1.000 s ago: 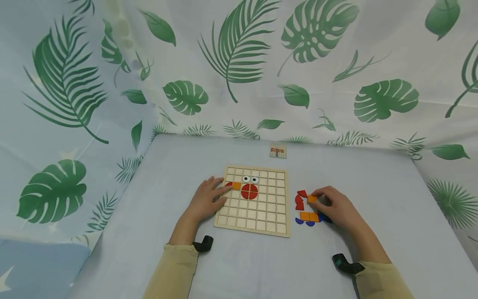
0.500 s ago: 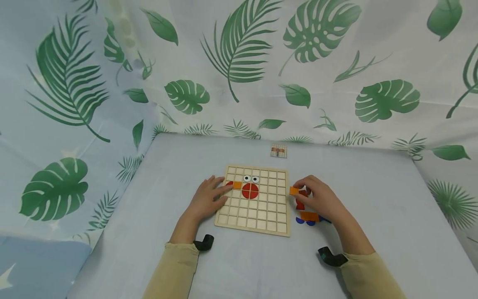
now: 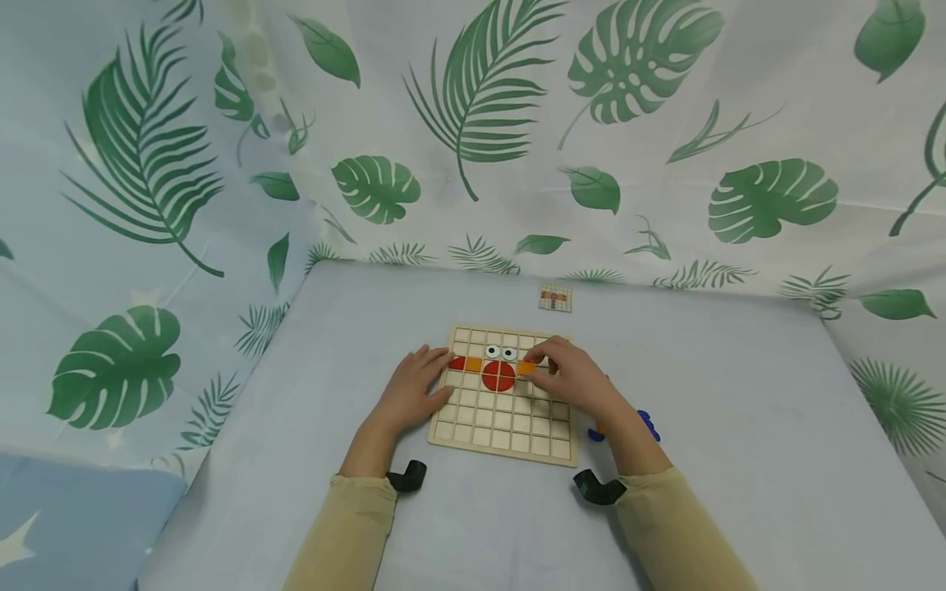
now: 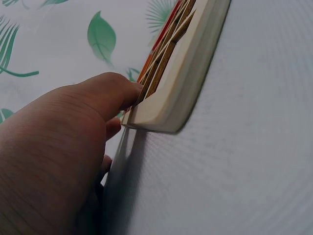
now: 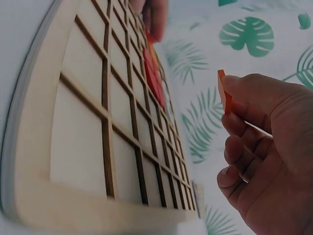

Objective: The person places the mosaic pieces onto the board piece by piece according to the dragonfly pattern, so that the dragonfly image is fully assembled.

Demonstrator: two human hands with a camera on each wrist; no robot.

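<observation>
A wooden grid board [image 3: 502, 450] lies on the table. On it are two eye tiles [image 3: 501, 352], a red disc of quarter pieces [image 3: 498, 376], an orange square tile [image 3: 474, 364] and a red piece [image 3: 457, 363] left of it. My left hand [image 3: 411, 389] rests at the board's left edge with its fingers extended; the left wrist view has its thumb [image 4: 115, 93] touching the frame. Between thumb and fingers, my right hand [image 3: 572, 373] pinches another orange square tile [image 5: 224, 92]. The right wrist view shows this tile held clear of the board, to the right of the red disc in the head view.
Blue pieces [image 3: 649, 425] and other loose tiles lie right of the board, partly hidden under my right forearm. A small pattern card [image 3: 556, 297] sits behind the board. Leaf-printed cloth [image 3: 480, 222] hangs at the back and left.
My right hand has carried the orange tile leftward from the loose pieces to above the board. My left hand stays at the left edge, its index finger drawn back off the red piece.
</observation>
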